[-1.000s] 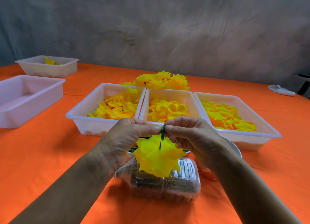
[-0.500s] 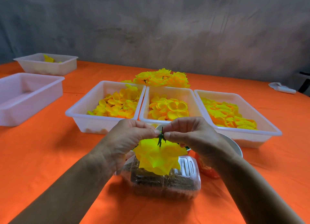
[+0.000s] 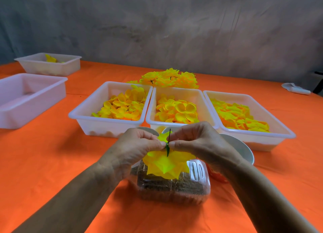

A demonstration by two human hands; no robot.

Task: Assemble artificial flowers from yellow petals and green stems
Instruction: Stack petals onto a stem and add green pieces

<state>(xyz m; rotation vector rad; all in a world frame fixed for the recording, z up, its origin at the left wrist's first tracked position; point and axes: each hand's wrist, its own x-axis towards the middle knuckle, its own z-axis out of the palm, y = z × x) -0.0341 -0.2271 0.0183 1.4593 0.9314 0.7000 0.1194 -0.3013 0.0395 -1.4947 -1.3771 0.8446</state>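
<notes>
Grey wall, orange table (image 3: 52, 163), left hand (image 3: 136, 145) and right hand (image 3: 197, 140) grip pinching green stem (image 3: 168, 146)

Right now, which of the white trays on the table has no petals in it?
The near-left tray, standing apart at the table's left edge. The far-left tray holds a few yellow pieces; the three side-by-side trays hold petals.

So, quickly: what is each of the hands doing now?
Left hand: pinches the green stem.
Right hand: pinches the same stem, above the yellow petals.
</notes>
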